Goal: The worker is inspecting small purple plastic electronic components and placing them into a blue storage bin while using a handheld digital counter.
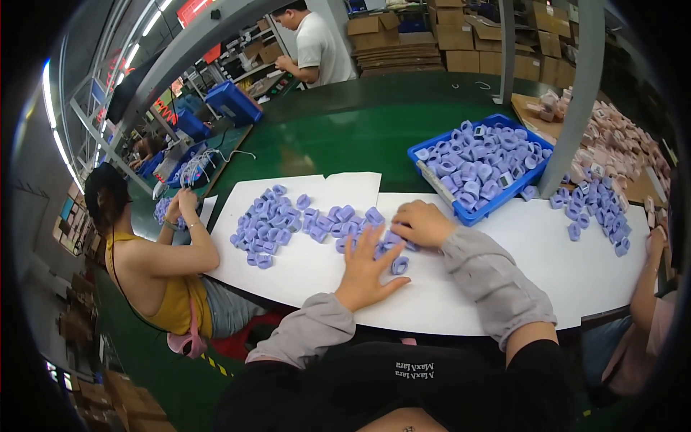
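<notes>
Small lavender ring-shaped plastic pieces lie in a loose heap on white board, trailing off toward my hands. My left hand lies over the near side of this trail, fingers spread wide, nothing gripped. Just right of it, my right hand reaches in with fingers bent down and drawn together among the pieces; whether a piece is under the fingertips is hidden. One lavender ring piece sits apart by my left thumb.
A blue tray full of lavender pieces stands beyond my right hand, beside a grey post. More lavender pieces and a pink heap lie at the right. A person in yellow works at the left; another person's arm shows at the right.
</notes>
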### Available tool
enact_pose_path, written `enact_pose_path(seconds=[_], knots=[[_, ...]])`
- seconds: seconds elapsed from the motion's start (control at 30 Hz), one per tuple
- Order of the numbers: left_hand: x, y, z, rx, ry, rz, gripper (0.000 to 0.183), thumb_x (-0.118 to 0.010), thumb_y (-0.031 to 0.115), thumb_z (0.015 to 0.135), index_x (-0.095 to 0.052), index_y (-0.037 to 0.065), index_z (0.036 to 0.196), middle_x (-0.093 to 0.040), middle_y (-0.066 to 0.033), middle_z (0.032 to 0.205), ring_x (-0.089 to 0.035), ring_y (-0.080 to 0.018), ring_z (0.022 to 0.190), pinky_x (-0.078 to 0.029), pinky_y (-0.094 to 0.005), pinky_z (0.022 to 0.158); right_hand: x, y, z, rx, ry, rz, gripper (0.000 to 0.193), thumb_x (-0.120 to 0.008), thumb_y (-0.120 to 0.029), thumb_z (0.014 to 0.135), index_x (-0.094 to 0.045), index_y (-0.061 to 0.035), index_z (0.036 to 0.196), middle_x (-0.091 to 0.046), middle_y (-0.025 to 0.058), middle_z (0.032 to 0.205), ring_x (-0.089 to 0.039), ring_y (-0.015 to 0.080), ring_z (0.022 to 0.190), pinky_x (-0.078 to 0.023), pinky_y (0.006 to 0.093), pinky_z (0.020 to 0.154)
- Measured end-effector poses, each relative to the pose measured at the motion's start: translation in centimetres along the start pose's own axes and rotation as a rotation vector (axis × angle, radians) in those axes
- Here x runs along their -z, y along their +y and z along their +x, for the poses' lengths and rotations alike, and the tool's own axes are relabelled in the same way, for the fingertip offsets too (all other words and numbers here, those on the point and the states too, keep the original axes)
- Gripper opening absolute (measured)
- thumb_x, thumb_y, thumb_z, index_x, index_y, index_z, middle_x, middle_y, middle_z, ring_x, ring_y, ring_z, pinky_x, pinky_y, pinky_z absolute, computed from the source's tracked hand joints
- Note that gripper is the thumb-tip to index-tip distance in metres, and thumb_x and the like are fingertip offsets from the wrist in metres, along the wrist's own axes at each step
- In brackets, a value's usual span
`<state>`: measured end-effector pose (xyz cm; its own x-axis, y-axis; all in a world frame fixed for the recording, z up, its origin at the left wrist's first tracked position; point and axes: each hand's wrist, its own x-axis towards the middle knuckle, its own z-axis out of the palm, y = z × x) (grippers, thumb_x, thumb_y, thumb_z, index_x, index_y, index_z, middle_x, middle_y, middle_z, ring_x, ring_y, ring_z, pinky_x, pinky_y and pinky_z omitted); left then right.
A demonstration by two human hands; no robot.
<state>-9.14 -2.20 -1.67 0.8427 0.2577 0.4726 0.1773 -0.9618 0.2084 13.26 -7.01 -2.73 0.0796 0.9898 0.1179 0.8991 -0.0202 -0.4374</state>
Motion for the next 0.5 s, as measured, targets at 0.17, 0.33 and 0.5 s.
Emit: enact_pose_path(seconds=[0.17,0.33,0.5], knots=[[-2.2,0.6,2.0,-0.156,-0.088,0.036,0.05,-0.065,0.037,0.084,-0.054,0.024,0.131,-0.037,-0.0167,0.142,-0.031,-0.0403,0.133,-0.019,-0.0604,0.105,1.3,0.8,-7.4,0.206,0.264,0.019,0.036,-0.058,-0.024,0.089,-0.058,-0.0081,0.121,-0.054,0.0135,0.124,-0.051,0.033,0.113,-0.039,0.0426,0.098],[-3.0,0.0,4.5,-0.113,-0.121,0.077,0.042,-0.061,0.032,0.087,-0.056,0.022,0.128,-0.045,-0.0143,0.135,-0.034,-0.0361,0.132,-0.018,-0.061,0.106,3.1,0.6,-12.1,0.099,0.238,0.198,0.041,-0.064,-0.014,0.084,-0.056,-0.0053,0.122,-0.057,0.0146,0.119,-0.052,0.0331,0.112,-0.042,0.04,0.097],[-2.6,3.8,6.3,-0.426,0.145,-0.356,0.022,-0.069,0.004,0.075,-0.064,0.007,0.095,-0.06,-0.0061,0.089,-0.055,-0.0285,0.083,-0.042,-0.0396,0.075,2.0,0.4,-12.5,-0.026,0.494,0.399,0.041,-0.069,-0.008,0.079,-0.058,-0.002,0.118,-0.059,0.0151,0.113,-0.058,0.0281,0.105,-0.047,0.0342,0.09]])
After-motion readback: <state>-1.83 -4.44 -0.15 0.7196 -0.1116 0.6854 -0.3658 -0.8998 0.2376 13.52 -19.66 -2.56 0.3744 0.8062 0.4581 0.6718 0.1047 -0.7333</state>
